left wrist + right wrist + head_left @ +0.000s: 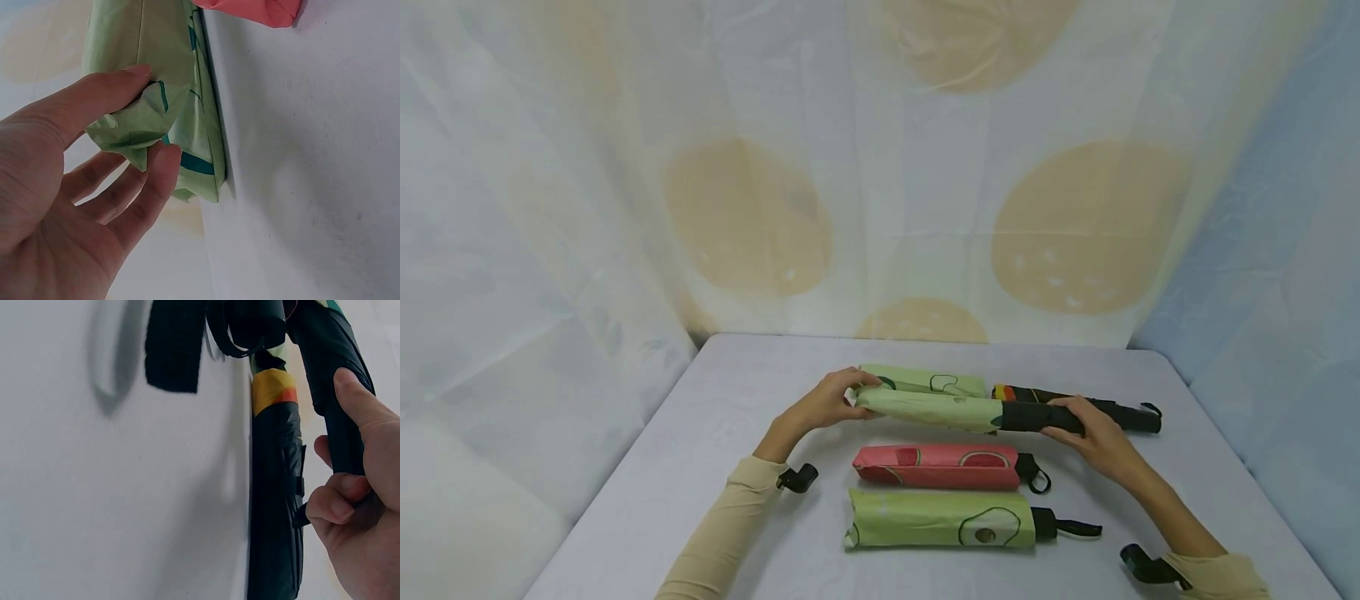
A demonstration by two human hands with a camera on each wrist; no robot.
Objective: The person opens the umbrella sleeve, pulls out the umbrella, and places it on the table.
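Observation:
A pale green folded umbrella (925, 408) stretches between both hands, over the back of the table (737, 392). My left hand (853, 400) pinches its crumpled fabric tip (134, 125) between thumb and fingers. My right hand (1063, 421) curls round its black handle (337, 375). Just behind it lie a second green umbrella (932, 382) and a black umbrella with an orange band (275, 519). Nearer me lie a pink umbrella (936, 465) and a green one with an avocado print (940, 518).
The umbrellas lie parallel, handles to the right, with black wrist straps (1075, 527) trailing off them. A pale cloth backdrop (880, 167) hangs behind the table. Bare tabletop shows at the left and right sides.

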